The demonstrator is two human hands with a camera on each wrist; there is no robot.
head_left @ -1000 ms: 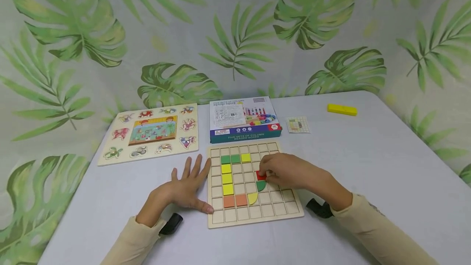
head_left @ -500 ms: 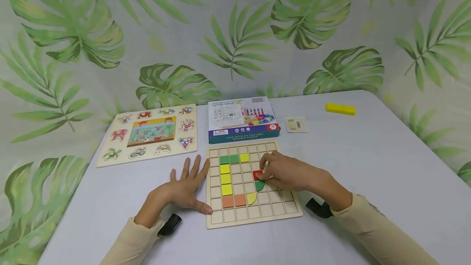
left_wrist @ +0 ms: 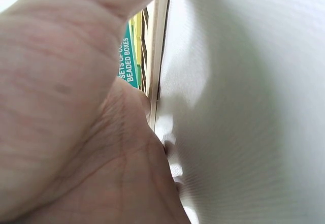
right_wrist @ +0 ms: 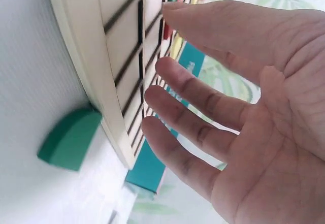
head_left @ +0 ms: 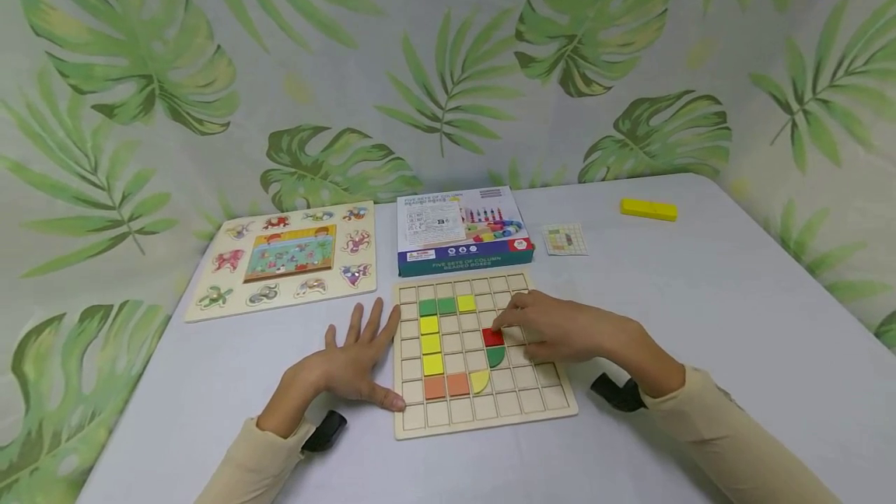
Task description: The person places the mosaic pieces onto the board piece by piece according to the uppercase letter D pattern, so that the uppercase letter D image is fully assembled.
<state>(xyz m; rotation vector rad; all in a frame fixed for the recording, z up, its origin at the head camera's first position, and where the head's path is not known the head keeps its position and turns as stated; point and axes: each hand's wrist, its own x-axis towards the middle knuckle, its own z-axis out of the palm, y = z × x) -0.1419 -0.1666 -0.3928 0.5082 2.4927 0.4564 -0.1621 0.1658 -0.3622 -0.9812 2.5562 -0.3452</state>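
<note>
A wooden grid board (head_left: 448,412) lies flat on the table. Coloured tiles form an outline on it: green squares (head_left: 446,306), yellow squares (head_left: 431,344), orange squares (head_left: 446,386), a yellow quarter-round (head_left: 480,381), a green quarter-round (head_left: 495,356) and a red square (head_left: 493,337). My right hand (head_left: 560,323) reaches over the board's right side, a fingertip at the red square's upper edge. The right wrist view shows its fingers spread and only slightly bent. My left hand (head_left: 358,364) lies spread along the board's left edge, thumb touching the corner area.
A loose green quarter-round (right_wrist: 71,138) lies beside the board under my right hand. Behind the board stand a bead-set box (head_left: 463,232) and a small pattern card (head_left: 567,239). A sea-animal puzzle (head_left: 280,259) lies back left, a yellow bar (head_left: 649,209) back right.
The red square has shifted slightly left into line above the green quarter-round. My right hand's fingers have loosened from it and spread. The left hand has stayed put.
</note>
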